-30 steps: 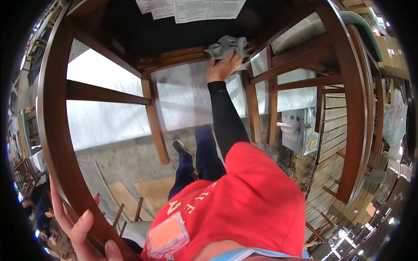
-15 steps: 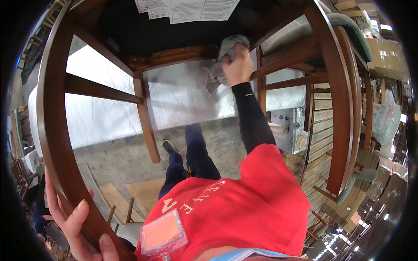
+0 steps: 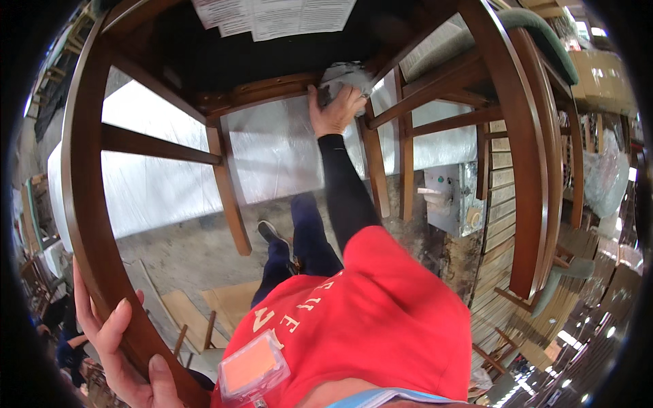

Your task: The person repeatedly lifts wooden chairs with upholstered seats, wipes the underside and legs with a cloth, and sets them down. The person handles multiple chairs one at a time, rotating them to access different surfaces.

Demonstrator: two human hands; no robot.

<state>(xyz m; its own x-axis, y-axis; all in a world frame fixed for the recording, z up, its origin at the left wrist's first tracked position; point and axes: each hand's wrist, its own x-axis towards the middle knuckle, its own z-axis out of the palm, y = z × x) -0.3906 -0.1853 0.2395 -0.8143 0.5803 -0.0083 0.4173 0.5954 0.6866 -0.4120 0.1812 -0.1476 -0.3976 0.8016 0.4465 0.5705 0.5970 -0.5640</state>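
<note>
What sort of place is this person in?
Probably a furniture workshop or warehouse. A dark wooden chair is tipped with its underside toward the person, a green padded chair is beside it, and a large cardboard box is at the right.

A: What can't you see at your right hand [image 3: 335, 112]?
B: Your palm, turned down onto the cloth [image 3: 343, 76]; whatever wood the cloth covers is hidden too.
A: And your left hand [image 3: 129, 367]?
B: The lower edge cuts it off near your wrist, so you can't judge how firmly it holds the chair [image 3: 92, 211].
A: The papers [image 3: 299, 17]?
B: The top edge crops them, and their print is too small for you to read.
A: Your feet?
B: One shoe [image 3: 273, 231] shows; the other is out of your sight, past the bench [image 3: 272, 194] edge.
A: Lower left?
B: A person [image 3: 71, 347], too small and blurred for you to make out.
</note>
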